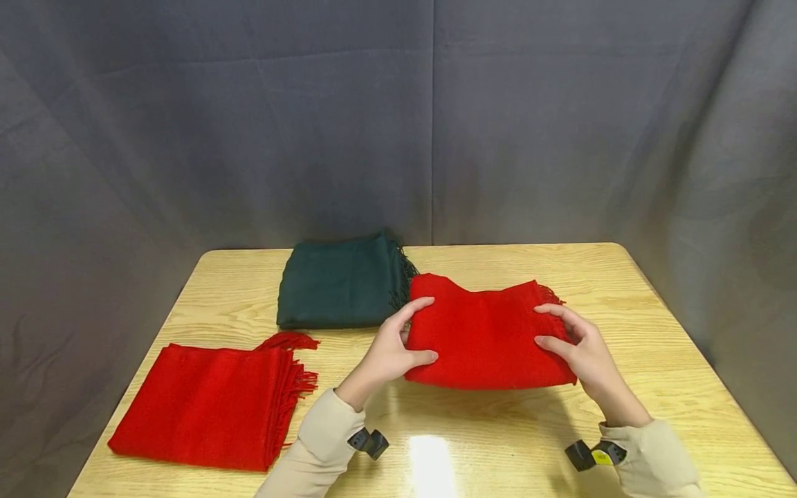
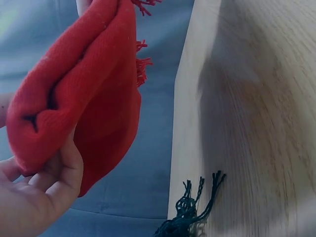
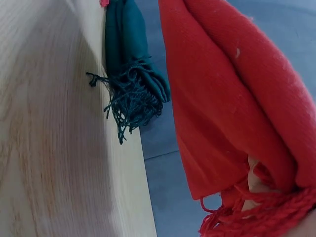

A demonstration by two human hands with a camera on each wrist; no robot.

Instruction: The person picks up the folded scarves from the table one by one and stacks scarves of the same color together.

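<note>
The left hand grips one end of a folded red cloth, fingers curled under the layered fold and thumb on the near face. The right hand is clamped on the opposite, fringed end; its fingertips are largely hidden by cloth and fringe, so how they lie beneath is hard to tell. The cloth is held clear of the table, right of its middle, above a shadow. Beyond the left hand, a dark green folded cloth lies by the far edge, nearer the far left corner, fringe to the right. A second red folded cloth lies along the left edge, towards the front. A grey curtain hangs behind the far edge.
</note>
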